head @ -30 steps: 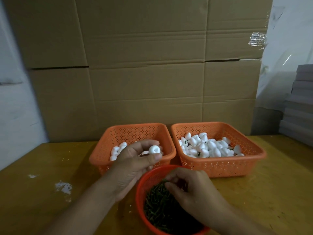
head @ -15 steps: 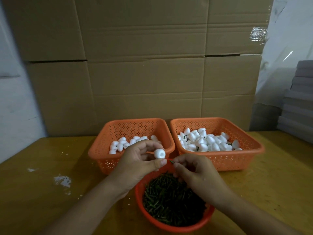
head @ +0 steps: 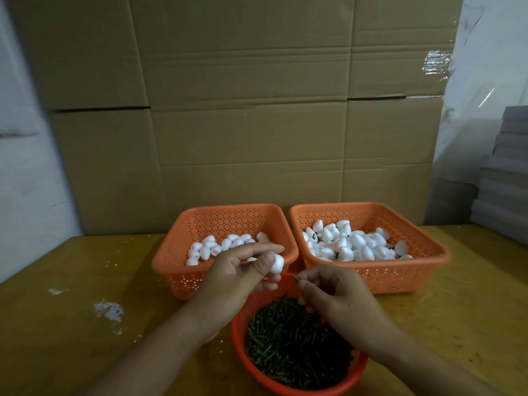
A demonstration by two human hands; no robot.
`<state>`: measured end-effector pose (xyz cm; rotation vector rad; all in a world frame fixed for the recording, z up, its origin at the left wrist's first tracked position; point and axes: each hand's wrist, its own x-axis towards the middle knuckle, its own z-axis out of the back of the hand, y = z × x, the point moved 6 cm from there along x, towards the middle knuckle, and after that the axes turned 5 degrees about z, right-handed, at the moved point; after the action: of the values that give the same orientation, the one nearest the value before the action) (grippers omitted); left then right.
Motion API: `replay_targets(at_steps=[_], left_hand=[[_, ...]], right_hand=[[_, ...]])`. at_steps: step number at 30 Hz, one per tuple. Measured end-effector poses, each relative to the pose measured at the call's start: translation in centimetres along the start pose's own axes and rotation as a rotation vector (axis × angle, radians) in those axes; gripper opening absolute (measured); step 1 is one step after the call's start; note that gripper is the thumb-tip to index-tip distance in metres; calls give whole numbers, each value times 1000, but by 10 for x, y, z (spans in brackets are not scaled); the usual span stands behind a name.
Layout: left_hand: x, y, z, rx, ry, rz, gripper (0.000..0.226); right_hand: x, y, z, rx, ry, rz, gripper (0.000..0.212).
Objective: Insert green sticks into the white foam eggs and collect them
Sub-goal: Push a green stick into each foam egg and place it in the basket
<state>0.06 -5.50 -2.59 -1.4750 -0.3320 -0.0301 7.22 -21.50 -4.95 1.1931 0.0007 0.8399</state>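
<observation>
My left hand (head: 240,274) pinches a white foam egg (head: 277,264) between thumb and fingers, just above the near rim of the left orange basket (head: 183,277). My right hand (head: 334,292) pinches a short green stick (head: 295,278), whose tip points left at the egg, a small gap away. Below both hands a round orange bowl (head: 238,338) holds a heap of green sticks (head: 291,350). The left basket holds plain white eggs (head: 217,248). The right orange basket (head: 400,277) holds a pile of eggs (head: 354,244), some with green sticks showing.
Large cardboard boxes (head: 257,124) form a wall right behind the baskets. The yellow wooden table (head: 71,324) has white crumbs and a white smear (head: 110,310) at the left. A stack of grey sheets (head: 503,178) stands at the far right.
My right hand has lifted out of the bowl with a green stick and brought it up toward the egg. My left hand has turned the egg slightly toward the stick.
</observation>
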Motion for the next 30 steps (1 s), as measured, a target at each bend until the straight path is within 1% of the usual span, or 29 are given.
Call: replay_targets(at_steps=[4, 8, 11, 16, 19, 23, 24, 26, 28, 30], left_hand=[[1, 1, 1, -40, -21, -2, 31], [3, 3, 4, -82, -60, -8, 15], [3, 0, 7, 27, -110, -46, 27], [1, -3, 12, 222, -179, -94, 34], [1, -2, 12, 295, -193, -118, 35], [0, -3, 10, 318, -182, -125, 31], [0, -3, 9, 284, -170, -100, 27], [1, 0, 6, 89, -108, 20, 18], [1, 6, 0, -182, -17, 188, 22], [1, 9, -2, -351, 22, 283, 29]], right_hand=[[0, 1, 0, -12, -5, 6, 20], [0, 2, 0, -14, 0, 0, 21], [-1, 3, 0, -15, 1, -3, 24], [-2, 4, 0, -37, 10, -14, 21], [-2, 5, 1, -40, 13, -8, 21], [-2, 5, 1, -42, 16, -2, 23], [-1, 4, 0, -41, 14, -2, 24], [-1, 3, 0, -29, 12, -1, 25], [0, 4, -1, -22, 21, 7, 26], [0, 4, -1, -17, 37, 8, 26]])
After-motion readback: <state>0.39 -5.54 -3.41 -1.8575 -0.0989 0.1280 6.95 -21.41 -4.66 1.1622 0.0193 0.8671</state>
